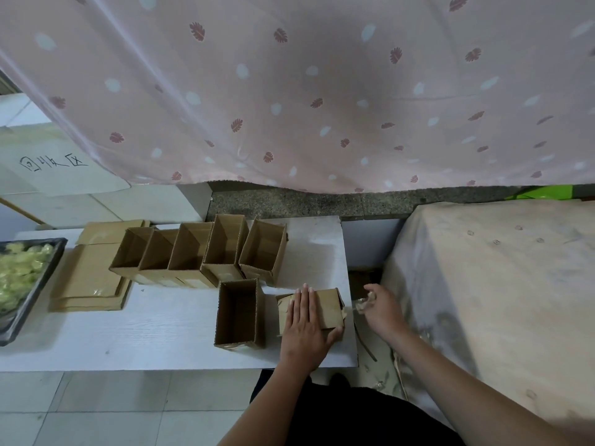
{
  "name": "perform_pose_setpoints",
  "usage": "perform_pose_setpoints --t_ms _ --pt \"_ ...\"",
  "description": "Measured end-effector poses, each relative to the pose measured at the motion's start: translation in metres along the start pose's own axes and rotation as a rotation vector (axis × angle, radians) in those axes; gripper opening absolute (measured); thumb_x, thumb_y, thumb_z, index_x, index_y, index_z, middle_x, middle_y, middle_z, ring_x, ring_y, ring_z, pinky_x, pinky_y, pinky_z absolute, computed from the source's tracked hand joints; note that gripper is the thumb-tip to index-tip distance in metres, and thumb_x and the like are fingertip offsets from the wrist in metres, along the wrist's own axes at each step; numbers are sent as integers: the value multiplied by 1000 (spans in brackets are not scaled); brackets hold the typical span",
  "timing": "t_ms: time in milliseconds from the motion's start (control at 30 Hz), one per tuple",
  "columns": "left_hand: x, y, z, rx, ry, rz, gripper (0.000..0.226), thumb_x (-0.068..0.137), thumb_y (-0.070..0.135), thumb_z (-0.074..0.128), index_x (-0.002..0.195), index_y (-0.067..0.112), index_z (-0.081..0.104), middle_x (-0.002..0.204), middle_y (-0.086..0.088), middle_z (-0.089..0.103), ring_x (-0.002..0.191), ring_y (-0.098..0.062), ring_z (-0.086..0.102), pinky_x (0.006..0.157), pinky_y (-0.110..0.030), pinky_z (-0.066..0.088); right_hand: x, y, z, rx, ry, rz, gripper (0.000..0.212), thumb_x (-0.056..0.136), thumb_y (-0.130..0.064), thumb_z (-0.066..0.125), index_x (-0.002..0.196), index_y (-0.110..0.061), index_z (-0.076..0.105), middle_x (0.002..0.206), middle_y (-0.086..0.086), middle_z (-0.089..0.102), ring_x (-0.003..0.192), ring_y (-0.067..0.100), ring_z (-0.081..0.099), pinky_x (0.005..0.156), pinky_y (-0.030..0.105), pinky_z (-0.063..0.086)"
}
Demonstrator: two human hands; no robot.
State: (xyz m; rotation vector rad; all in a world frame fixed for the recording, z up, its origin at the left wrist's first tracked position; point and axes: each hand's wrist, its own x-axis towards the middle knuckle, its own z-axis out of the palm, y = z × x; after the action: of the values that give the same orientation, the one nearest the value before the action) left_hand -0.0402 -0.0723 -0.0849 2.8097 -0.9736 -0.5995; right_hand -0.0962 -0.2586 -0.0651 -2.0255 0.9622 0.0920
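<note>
The left hand [306, 320] lies flat, fingers straight, pressing down on a closed cardboard box [326, 304], thumb at its near right corner. The right hand [383, 312] pinches a crumpled scrap of clear tape [365, 304] just past the table's right edge. The box sits at that edge of the white, faintly grained table [161, 323], closed face up, its longer side running left to right. Just left stands 1 open box [240, 313], its mouth up; behind it is a row of 5 more [199, 249], all of brown corrugated board. Flat cardboard sheets [90, 278] and a black tray [54, 252] lie far left. A pink leaf-print curtain [289, 91] hangs behind, over a pale tiled floor [96, 410].
</note>
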Motion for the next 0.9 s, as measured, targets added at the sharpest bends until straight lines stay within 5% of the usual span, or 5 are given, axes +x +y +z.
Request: perform_pose_setpoints --t_ms 167,300,467,767,900 --pt "8 6 -16 88 -19 144 108 93 51 56 146 37 -37 163 -20 -22 151 -36 -21 119 -42 -20 2 -21 -3 35 -69 -86 15 96 -10 61 103 -11 75 103 3 71 99 17 67 86 26 52" --pt "16 12 -32 43 41 106 97 89 48 63 156 44 -7 158 -21 13 149 -38 10 122 -50 -1 -3 -40 -8 162 -117 -127 14 95 -13 65 88 -18 76 83 -1 73 70 9 71 70 29 62" --pt "21 8 -47 -230 172 119 85 76 45 77 147 36 31 152 -7 26 138 -29 31 114 -46 32 -2 -54 -26 275 -27 -183 21 97 -10 60 99 -27 72 89 -1 70 63 6 67 56 11 47" --pt "8 -10 -32 -512 99 -23 109 76 22 84 157 30 12 155 -5 17 127 -25 45 99 -44 52 2 -63 -30 440 -105 -60 31 95 -6 54 81 -19 78 75 2 75 78 15 74 83 30 59" --pt "4 -20 -24 -496 77 -80 101 79 14 77 155 29 13 155 -3 18 127 -29 48 97 -37 51 -1 -56 -27 319 -209 -108 24 98 -23 61 80 -17 75 75 -6 76 77 1 70 81 26 53"
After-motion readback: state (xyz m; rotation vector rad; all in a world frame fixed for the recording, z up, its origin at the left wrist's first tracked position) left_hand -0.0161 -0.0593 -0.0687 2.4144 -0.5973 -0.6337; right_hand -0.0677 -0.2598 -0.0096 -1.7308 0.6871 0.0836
